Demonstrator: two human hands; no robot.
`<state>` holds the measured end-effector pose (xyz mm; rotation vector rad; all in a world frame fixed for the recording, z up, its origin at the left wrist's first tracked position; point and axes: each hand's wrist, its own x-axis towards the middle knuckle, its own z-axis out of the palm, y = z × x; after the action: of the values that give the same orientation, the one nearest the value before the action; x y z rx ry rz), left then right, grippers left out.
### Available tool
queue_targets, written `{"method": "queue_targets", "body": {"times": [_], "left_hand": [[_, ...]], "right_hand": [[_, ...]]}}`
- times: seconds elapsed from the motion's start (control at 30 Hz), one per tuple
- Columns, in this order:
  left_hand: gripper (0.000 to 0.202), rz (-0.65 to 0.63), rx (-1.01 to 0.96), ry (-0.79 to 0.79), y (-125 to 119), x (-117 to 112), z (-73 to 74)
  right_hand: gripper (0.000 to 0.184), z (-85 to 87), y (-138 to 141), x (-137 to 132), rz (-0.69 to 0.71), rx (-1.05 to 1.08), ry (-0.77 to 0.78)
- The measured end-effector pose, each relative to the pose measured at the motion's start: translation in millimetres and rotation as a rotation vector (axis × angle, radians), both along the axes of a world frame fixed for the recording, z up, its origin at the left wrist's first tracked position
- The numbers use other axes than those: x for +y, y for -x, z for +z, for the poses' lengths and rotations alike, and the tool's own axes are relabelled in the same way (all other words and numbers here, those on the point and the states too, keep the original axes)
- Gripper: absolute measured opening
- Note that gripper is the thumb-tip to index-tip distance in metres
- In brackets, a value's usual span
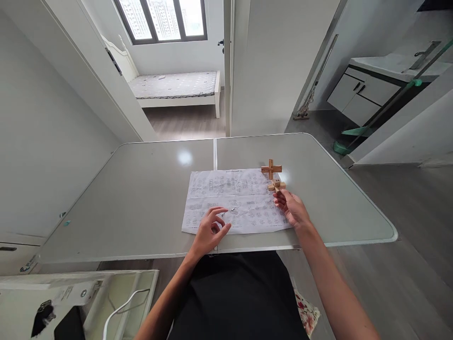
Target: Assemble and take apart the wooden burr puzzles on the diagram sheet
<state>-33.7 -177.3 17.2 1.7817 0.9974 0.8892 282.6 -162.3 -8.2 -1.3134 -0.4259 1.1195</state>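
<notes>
A creased instruction sheet (219,189) printed with small diagrams lies on the table in front of me. My left hand (211,227) hovers at its lower edge, fingers apart and curved, with nothing in them. At the sheet's right side, my right hand (290,208) has its fingertips closed on a wooden burr puzzle (276,185), a cross of interlocked bars. Just behind it, near the sheet's top right corner, is a second wooden cross puzzle (271,169), which no hand touches.
The grey folding table (148,198) has a seam down its middle. An open drawer (141,283) with a white cable is below left. Beyond the table are a bed (177,85), a white door (276,66) and a sink cabinet (368,92).
</notes>
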Motion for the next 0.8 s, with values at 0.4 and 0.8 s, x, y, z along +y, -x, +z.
{"method": "queue_targets", "body": {"times": [0.4,0.8], "left_hand": [[0.026,0.022,0.017,0.026,-1.2,-0.2,1.0],[0.019,0.049,0.082,0.021,-0.5,1.5,-1.4]], "right_hand": [[0.035,-3.8,4.2,-0.4,-0.001,-0.091,0.042],[0.045,2.5,55.8,-69.9,0.222,-0.586,-0.037]]}}
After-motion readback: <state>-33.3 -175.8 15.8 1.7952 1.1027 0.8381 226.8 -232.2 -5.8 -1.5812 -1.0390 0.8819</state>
